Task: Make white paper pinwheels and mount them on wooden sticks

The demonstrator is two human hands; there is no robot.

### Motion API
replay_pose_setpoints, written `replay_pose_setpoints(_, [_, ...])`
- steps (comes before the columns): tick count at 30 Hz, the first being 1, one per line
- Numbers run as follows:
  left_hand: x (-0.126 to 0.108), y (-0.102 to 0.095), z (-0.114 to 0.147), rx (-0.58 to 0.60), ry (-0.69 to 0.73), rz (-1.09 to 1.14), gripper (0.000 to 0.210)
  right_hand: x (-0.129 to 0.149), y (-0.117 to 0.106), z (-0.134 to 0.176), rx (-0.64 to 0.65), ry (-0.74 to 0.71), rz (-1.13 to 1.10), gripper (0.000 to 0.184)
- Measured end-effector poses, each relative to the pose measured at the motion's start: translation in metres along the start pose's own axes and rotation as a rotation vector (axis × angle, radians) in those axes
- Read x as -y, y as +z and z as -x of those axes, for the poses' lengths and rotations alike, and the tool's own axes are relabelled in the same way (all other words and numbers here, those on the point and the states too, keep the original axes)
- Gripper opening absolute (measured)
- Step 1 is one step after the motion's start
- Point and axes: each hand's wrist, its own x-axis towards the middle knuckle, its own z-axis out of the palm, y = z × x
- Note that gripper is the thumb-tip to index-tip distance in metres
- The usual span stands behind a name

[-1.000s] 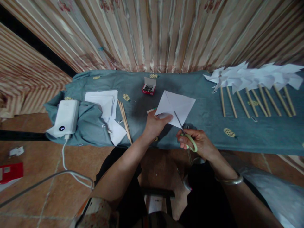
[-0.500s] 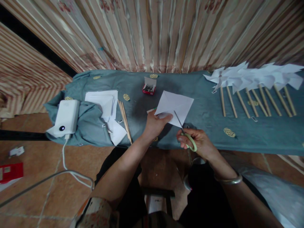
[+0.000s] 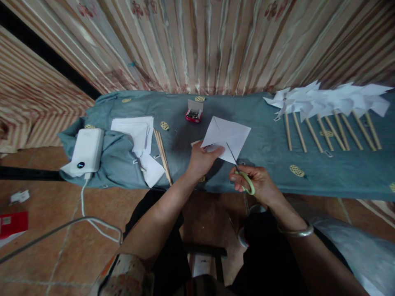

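A square sheet of white paper (image 3: 233, 129) is pinched at its left corner by my left hand (image 3: 202, 158), thumb on top. Crease lines run across the sheet, and a slit shows near its upper left corner. My right hand (image 3: 251, 181) holds a pair of scissors (image 3: 246, 182) with light green handles. Their blades lie at the sheet's lower right edge, pointing toward its middle. Whether the blades are fully closed is too small to tell. Below my left thumb, part of the paper's edge is hidden.
On the grey-green cloth (image 3: 271, 164) stand an open red box of small metal pieces (image 3: 194, 115), several wooden sticks (image 3: 162, 156), stacked white paper (image 3: 146, 123) and a white power bank with a cable (image 3: 88, 150). Several paper pinwheels (image 3: 327, 100) lie at the right. A striped curtain (image 3: 200, 45) hangs behind.
Almost nothing differs. The view has shifted slightly, while both hands, the paper and the scissors keep nearly the same places relative to each other.
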Motion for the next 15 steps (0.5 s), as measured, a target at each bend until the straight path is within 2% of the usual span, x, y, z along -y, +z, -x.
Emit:
replay_pose_setpoints(7, [-0.002,0.0,0.004,0.021,0.031,-0.006,0.018,-0.005,-0.003,0.006,0.018,0.002,0.051,0.037])
replay_pose_setpoints(10, [-0.004,-0.002,0.003,0.005,0.042,0.024,0.022,-0.006,-0.011,0.011,-0.029,-0.049,0.269,0.035])
replay_pose_setpoints(15, [-0.003,-0.008,-0.005,-0.036,0.031,0.041,0.029,-0.001,-0.03,0.023,-0.138,-0.156,0.762,0.035])
